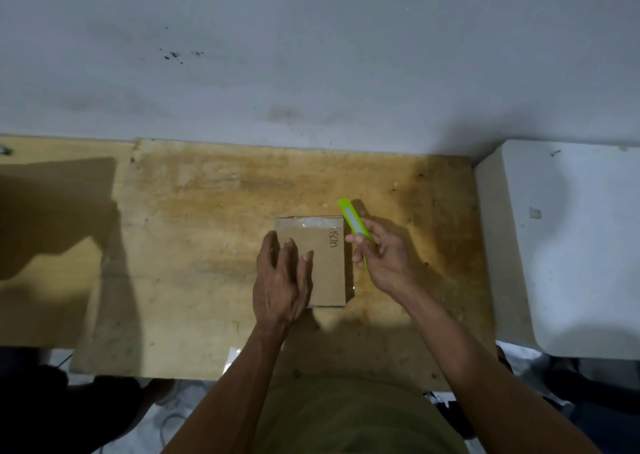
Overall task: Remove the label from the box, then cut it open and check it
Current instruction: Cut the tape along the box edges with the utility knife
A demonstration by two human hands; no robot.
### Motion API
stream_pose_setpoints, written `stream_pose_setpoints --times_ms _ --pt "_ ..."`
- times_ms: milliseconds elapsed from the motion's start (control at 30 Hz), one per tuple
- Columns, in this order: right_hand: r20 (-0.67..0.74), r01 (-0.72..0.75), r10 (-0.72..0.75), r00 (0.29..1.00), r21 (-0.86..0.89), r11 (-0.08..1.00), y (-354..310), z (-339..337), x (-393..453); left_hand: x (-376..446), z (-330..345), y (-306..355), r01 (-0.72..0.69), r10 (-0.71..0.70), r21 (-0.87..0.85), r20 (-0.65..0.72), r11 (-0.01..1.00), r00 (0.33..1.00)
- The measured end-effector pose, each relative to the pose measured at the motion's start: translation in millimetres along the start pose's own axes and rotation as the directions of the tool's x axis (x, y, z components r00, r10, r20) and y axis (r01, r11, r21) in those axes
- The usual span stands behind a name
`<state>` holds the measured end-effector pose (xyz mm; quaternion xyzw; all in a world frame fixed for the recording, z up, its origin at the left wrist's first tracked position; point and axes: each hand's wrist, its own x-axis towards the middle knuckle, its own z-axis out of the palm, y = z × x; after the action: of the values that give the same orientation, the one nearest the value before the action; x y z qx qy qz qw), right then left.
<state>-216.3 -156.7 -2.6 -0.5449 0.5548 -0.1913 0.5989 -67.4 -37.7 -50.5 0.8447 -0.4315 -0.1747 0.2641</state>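
Observation:
A flat brown cardboard box (327,270) lies on the wooden table (207,245), with black handwriting near its right edge and clear tape along its far edge. My left hand (280,280) rests flat on the box's left part, fingers spread. My right hand (384,256) is just right of the box and grips a lime-green utility knife (351,219), whose far end points up and away over the box's far right corner. No blade can be made out.
A white block-like surface (561,245) stands at the table's right side. A grey wall (311,55) runs behind the table. A small clear plastic scrap (232,356) lies at the table's near edge. Dark shadow covers the table's left part.

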Motion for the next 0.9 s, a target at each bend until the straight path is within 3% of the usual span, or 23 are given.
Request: stream_pose_setpoints --times_ms 233,367,700,900 --pt "0.045 0.213 -0.213 0.976 -0.397 0.893 -15.3 -9.7 20.2 -1.0 4.3 -8.0 -0.051 0.05 -0.037 -0.043 0.998 0.998" --pt "0.164 0.33 -0.287 0.944 -0.522 0.787 -29.6 -9.9 31.7 -0.8 4.6 -9.5 -0.048 0.045 -0.046 -0.061 0.998 0.997" --pt "0.445 0.601 -0.408 0.797 -0.643 0.474 -46.2 6.7 55.5 0.8 7.8 -11.5 -0.047 0.04 -0.075 -0.087 0.996 0.995" --pt "0.493 0.634 -0.404 0.771 -0.657 0.408 -48.1 8.0 61.1 0.9 8.8 -11.1 -0.036 0.028 -0.076 -0.1 0.996 0.995"
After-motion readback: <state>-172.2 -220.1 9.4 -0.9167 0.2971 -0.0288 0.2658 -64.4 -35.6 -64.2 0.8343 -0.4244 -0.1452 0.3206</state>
